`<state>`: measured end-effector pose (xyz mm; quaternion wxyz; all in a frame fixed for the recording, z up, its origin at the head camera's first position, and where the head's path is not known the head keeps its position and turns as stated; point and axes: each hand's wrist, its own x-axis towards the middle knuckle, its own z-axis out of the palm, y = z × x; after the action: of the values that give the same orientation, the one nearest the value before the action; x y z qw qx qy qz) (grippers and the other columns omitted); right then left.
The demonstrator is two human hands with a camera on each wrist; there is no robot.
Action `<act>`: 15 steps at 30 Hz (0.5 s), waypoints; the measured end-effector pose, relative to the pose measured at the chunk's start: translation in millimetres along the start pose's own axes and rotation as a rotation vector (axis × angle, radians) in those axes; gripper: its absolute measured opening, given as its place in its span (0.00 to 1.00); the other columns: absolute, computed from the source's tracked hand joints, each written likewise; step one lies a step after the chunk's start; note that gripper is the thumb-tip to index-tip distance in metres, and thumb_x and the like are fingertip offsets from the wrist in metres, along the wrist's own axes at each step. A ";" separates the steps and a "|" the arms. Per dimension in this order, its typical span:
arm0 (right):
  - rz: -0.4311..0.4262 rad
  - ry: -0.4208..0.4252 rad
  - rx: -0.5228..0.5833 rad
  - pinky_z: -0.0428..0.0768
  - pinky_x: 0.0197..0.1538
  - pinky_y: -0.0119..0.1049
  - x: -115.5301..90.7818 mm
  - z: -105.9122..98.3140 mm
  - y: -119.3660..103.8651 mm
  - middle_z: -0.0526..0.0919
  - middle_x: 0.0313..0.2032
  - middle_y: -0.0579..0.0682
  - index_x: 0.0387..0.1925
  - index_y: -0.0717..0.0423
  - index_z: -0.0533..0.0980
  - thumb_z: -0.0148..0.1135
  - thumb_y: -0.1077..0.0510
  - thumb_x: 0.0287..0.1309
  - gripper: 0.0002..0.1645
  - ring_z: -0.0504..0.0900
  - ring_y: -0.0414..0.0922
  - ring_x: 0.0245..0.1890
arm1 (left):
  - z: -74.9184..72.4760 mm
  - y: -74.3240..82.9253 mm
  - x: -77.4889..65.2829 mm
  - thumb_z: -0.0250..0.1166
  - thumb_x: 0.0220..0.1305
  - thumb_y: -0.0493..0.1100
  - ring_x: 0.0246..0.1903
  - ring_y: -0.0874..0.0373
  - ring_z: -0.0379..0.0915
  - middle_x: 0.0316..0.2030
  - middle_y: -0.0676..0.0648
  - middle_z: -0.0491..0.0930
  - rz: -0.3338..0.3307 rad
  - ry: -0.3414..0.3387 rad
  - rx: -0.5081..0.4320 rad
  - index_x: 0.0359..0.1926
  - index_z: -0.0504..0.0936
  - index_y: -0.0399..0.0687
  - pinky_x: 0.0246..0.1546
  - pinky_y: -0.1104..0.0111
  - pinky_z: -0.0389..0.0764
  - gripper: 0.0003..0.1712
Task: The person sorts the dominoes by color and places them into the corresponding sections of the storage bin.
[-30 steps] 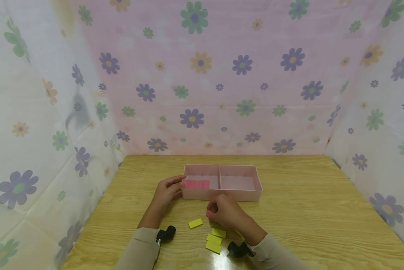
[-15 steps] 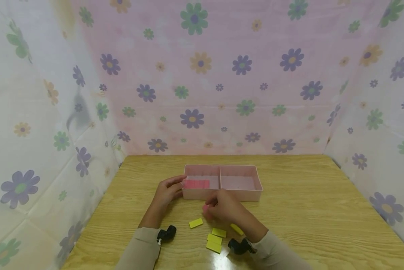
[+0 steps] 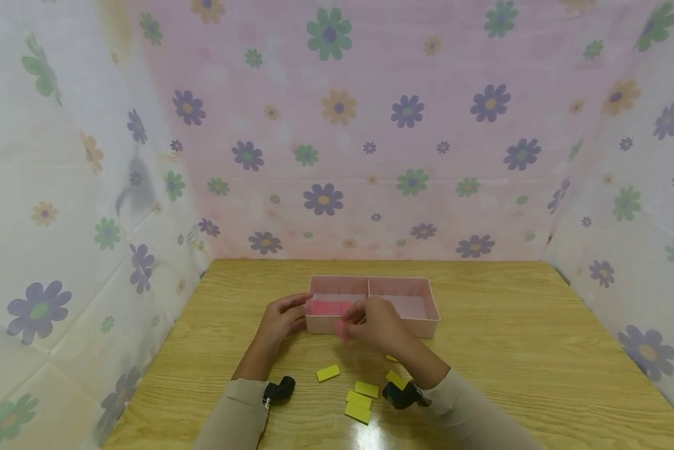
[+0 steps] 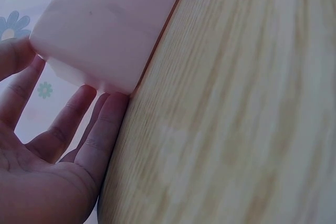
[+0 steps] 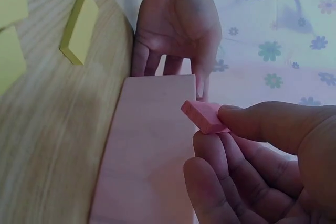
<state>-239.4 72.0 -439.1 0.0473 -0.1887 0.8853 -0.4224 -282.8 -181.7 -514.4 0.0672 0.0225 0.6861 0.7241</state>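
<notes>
Right wrist view: a small pink rectangular block sits tilted between the thumb and fingers of the right hand, close to the near wall of a pale pink rectangular box with 2 compartments. Inside the left compartment lies a row of pink blocks. The left hand holds its fingers spread, fingertips touching the box's left end. On the wood-grained table, 6 yellow rectangular blocks show nearer the person, 1 mostly hidden behind the right arm. Flower-printed pink fabric hangs behind.
</notes>
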 end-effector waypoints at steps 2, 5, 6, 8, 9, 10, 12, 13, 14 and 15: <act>-0.015 0.012 -0.009 0.85 0.32 0.32 3.1 -1.9 -0.2 0.88 0.31 0.43 0.37 0.52 0.88 0.73 0.61 0.58 0.05 0.84 0.39 0.31 | -0.3 -0.3 0.4 0.63 0.75 0.40 0.62 0.43 0.78 0.66 0.38 0.78 -0.004 0.000 -0.001 0.66 0.80 0.41 0.56 0.58 0.86 0.22; -0.035 0.019 0.000 0.85 0.32 0.33 7.0 -5.5 -0.3 0.88 0.31 0.44 0.37 0.54 0.88 0.73 0.62 0.57 0.06 0.85 0.39 0.32 | -1.2 -1.9 0.8 0.63 0.75 0.40 0.62 0.44 0.79 0.66 0.39 0.78 -0.009 0.001 -0.003 0.65 0.81 0.42 0.54 0.59 0.86 0.21; -0.032 0.019 0.003 0.85 0.32 0.33 8.2 -6.8 -0.4 0.88 0.32 0.44 0.38 0.54 0.88 0.73 0.61 0.57 0.06 0.85 0.39 0.32 | -1.4 -2.4 0.9 0.63 0.74 0.40 0.61 0.45 0.79 0.66 0.39 0.78 -0.011 0.001 -0.002 0.65 0.82 0.43 0.54 0.59 0.87 0.21; -0.019 0.016 0.015 0.85 0.33 0.34 10.6 -9.9 -0.9 0.88 0.32 0.44 0.40 0.55 0.88 0.73 0.60 0.57 0.08 0.85 0.40 0.33 | -1.5 -3.1 1.0 0.64 0.74 0.41 0.60 0.46 0.80 0.65 0.39 0.78 -0.004 0.000 0.000 0.64 0.82 0.43 0.54 0.60 0.87 0.20; -0.005 0.013 0.024 0.85 0.33 0.34 11.8 -11.7 -1.6 0.88 0.32 0.44 0.41 0.55 0.88 0.72 0.60 0.58 0.09 0.85 0.40 0.32 | -1.6 -3.6 1.2 0.64 0.74 0.41 0.60 0.47 0.80 0.65 0.40 0.79 -0.006 0.002 -0.002 0.64 0.83 0.44 0.53 0.60 0.87 0.20; 0.007 0.011 0.032 0.85 0.33 0.35 13.1 -13.4 -2.1 0.88 0.32 0.45 0.41 0.55 0.88 0.72 0.59 0.58 0.09 0.84 0.41 0.32 | -1.5 -3.8 1.2 0.65 0.74 0.42 0.59 0.48 0.81 0.64 0.40 0.79 0.000 0.002 0.000 0.63 0.83 0.45 0.53 0.59 0.87 0.20; 0.039 0.002 0.040 0.84 0.33 0.35 15.9 -17.1 -3.0 0.88 0.33 0.43 0.43 0.53 0.87 0.71 0.57 0.60 0.09 0.84 0.41 0.32 | -1.2 -3.8 1.3 0.66 0.73 0.44 0.58 0.51 0.82 0.63 0.42 0.80 0.005 0.006 0.001 0.62 0.84 0.46 0.53 0.60 0.87 0.20; 0.054 -0.002 0.051 0.84 0.33 0.35 17.1 -19.1 -3.7 0.88 0.33 0.43 0.43 0.52 0.87 0.71 0.57 0.61 0.09 0.84 0.41 0.32 | -1.1 -3.7 1.4 0.67 0.72 0.44 0.57 0.51 0.82 0.63 0.42 0.81 0.008 0.010 0.000 0.62 0.84 0.46 0.53 0.60 0.87 0.20; 0.061 -0.004 0.070 0.84 0.33 0.36 18.3 -21.0 -4.6 0.88 0.33 0.44 0.43 0.51 0.87 0.71 0.57 0.61 0.09 0.84 0.42 0.32 | -1.1 -3.5 1.5 0.68 0.72 0.45 0.57 0.52 0.82 0.62 0.42 0.81 0.013 0.012 0.002 0.61 0.85 0.46 0.53 0.59 0.87 0.20; 0.067 -0.005 0.082 0.85 0.33 0.37 19.7 -23.1 -5.7 0.88 0.34 0.44 0.44 0.51 0.87 0.70 0.57 0.61 0.09 0.84 0.43 0.32 | -1.0 -3.3 1.5 0.68 0.71 0.46 0.56 0.52 0.82 0.62 0.43 0.81 0.013 0.015 0.001 0.61 0.85 0.47 0.53 0.59 0.87 0.20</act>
<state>-261.6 78.2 -418.5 0.0711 -0.1579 0.8728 -0.4563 -284.1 -182.4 -517.9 0.0573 0.0217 0.6866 0.7244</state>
